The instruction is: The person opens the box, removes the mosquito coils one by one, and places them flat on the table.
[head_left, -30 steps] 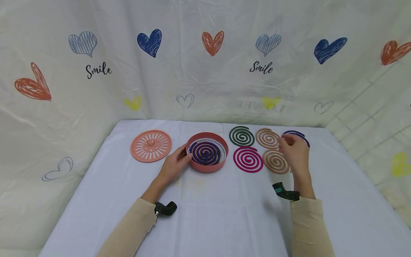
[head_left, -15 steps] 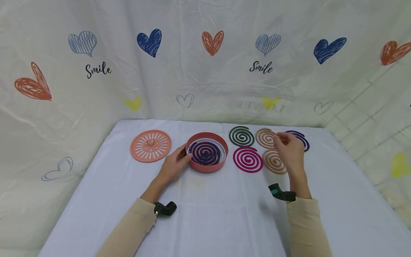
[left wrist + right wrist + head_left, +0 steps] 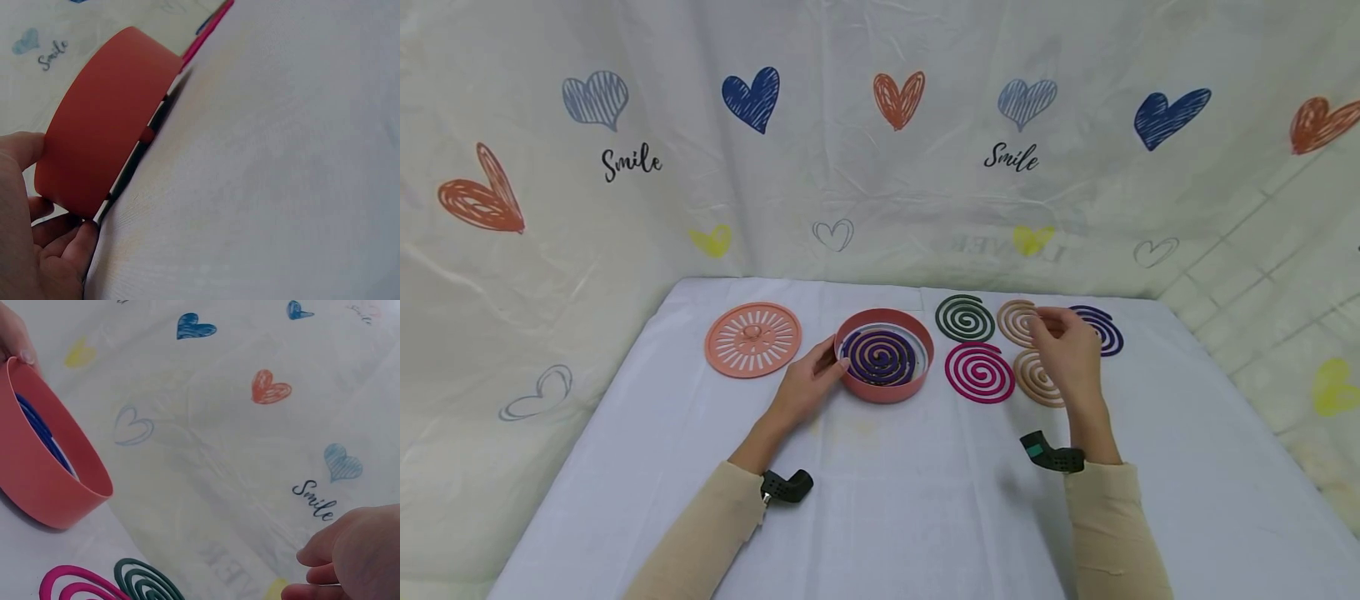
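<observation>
My left hand (image 3: 808, 383) holds a round coral mosquito coil holder (image 3: 883, 397) by its left side, thumb at the rim. In the left wrist view, fingertips (image 3: 81, 240) sit at the lower edge of its red wall (image 3: 109, 119). Inside the holder lies a purple mosquito coil (image 3: 880, 358), with tan showing between its turns. My right hand (image 3: 1067, 354) hovers above two tan coils, an upper one (image 3: 1013, 321) and a lower one (image 3: 1036, 379), partly hiding both. Its fingers are loosely bent with nothing visible between them, also in the right wrist view (image 3: 350, 556).
A coral slotted lid (image 3: 752, 340) lies left of the holder. On the right are a green coil (image 3: 964, 318), a pink coil (image 3: 979, 373) and another purple coil (image 3: 1105, 329). A white cloth with printed hearts hangs behind the table (image 3: 910, 500).
My right hand has shifted left, away from the purple coil at the far right and over the tan coils, uncovering more of that purple coil. The left hand and holder stay put.
</observation>
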`<state>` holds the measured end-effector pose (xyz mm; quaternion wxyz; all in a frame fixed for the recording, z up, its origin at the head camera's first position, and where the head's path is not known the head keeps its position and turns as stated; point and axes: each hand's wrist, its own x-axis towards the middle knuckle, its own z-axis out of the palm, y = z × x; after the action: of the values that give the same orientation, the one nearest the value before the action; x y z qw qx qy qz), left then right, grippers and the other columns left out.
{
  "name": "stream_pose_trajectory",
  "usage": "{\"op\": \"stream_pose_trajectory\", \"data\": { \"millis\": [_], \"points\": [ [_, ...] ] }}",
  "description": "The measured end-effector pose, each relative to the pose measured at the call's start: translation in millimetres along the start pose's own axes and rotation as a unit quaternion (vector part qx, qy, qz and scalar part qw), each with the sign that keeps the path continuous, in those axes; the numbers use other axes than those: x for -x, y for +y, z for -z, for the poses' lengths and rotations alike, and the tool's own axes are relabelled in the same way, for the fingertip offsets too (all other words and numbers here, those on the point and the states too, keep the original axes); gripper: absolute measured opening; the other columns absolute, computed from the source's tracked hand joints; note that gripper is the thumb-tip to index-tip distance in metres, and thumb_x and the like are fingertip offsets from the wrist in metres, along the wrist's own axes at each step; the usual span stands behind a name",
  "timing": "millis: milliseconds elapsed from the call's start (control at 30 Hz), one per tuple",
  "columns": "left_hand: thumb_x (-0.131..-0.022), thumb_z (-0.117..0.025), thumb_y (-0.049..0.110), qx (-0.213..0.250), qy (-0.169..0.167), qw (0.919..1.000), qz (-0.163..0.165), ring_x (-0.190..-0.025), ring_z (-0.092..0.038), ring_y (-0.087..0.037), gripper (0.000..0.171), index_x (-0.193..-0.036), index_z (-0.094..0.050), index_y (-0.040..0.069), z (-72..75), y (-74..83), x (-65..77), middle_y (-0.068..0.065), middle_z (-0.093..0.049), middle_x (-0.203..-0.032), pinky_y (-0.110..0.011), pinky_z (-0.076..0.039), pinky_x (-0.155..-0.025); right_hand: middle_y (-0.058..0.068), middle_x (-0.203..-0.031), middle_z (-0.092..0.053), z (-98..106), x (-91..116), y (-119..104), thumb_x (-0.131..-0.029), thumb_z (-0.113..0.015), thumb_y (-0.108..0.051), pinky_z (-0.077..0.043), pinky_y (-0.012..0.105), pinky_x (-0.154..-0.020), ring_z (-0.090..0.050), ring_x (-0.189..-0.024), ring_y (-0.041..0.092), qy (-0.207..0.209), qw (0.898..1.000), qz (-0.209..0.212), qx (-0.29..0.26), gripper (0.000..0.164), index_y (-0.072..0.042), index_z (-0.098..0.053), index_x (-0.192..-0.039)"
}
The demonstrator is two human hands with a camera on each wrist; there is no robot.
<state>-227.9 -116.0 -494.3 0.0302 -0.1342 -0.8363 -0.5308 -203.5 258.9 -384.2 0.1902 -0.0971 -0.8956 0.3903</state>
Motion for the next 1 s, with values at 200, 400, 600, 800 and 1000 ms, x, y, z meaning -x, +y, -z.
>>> {"op": "stream_pose_trajectory", "data": {
  "millis": [200,400,600,800,1000],
  "points": [
    [-0.099,-0.061,0.045,0.0,0.0,1.0,0.0,-0.136,-0.055,-0.021,0.063,-0.152,-0.044,0.016,-0.7,0.8,0.1,-0.007,-0.054,-0.149,-0.038,-0.047,-0.113,0.017,-0.114,-0.07,-1.5,2.7,-6.3,-0.101,-0.054,-0.037,-0.045,0.005,-0.063,-0.066,-0.095,0.026,-0.002,1.0,0.008,0.0,0.046,-0.003,-0.064,-0.13],
    [-0.098,-0.06,0.047,-0.002,0.003,1.0,0.0,-0.135,-0.055,-0.021,0.065,-0.152,-0.044,0.015,-1.7,0.0,0.4,-0.007,-0.055,-0.149,-0.037,-0.048,-0.113,0.018,-0.117,-0.069,-3.3,6.3,-12.8,-0.101,-0.056,-0.039,-0.046,0.01,-0.071,-0.064,-0.103,0.029,-0.002,1.0,0.008,0.0,0.046,-0.004,-0.064,-0.129],
    [-0.099,-0.061,0.044,0.0,0.009,1.0,0.001,-0.134,-0.057,-0.021,0.062,-0.151,-0.045,0.017,-0.5,-1.0,0.6,-0.007,-0.056,-0.147,-0.038,-0.048,-0.112,0.018,-0.119,-0.068,-9.0,7.8,-22.2,-0.101,-0.054,-0.037,-0.051,0.026,-0.085,-0.063,-0.107,0.032,-0.009,1.0,0.021,-0.005,0.044,-0.004,-0.064,-0.129],
    [-0.098,-0.061,0.046,0.002,0.003,1.0,-0.001,-0.136,-0.055,-0.021,0.063,-0.152,-0.044,0.017,0.4,-0.8,0.5,-0.006,-0.054,-0.149,-0.038,-0.048,-0.113,0.019,-0.119,-0.068,-14.6,7.3,-29.5,-0.1,-0.054,-0.033,-0.052,0.033,-0.088,-0.064,-0.108,0.032,-0.011,0.999,0.026,-0.017,0.042,-0.003,-0.064,-0.129],
    [-0.098,-0.061,0.047,0.005,0.002,1.0,-0.004,-0.136,-0.055,-0.022,0.065,-0.152,-0.044,0.015,0.5,1.5,1.0,-0.007,-0.054,-0.149,-0.038,-0.047,-0.113,0.018,-0.117,-0.071,-22.1,6.7,-34.7,-0.099,-0.058,-0.033,-0.05,0.017,-0.079,-0.066,-0.104,0.029,-0.007,0.999,0.026,-0.044,0.042,-0.003,-0.066,-0.127]
  ]
}}
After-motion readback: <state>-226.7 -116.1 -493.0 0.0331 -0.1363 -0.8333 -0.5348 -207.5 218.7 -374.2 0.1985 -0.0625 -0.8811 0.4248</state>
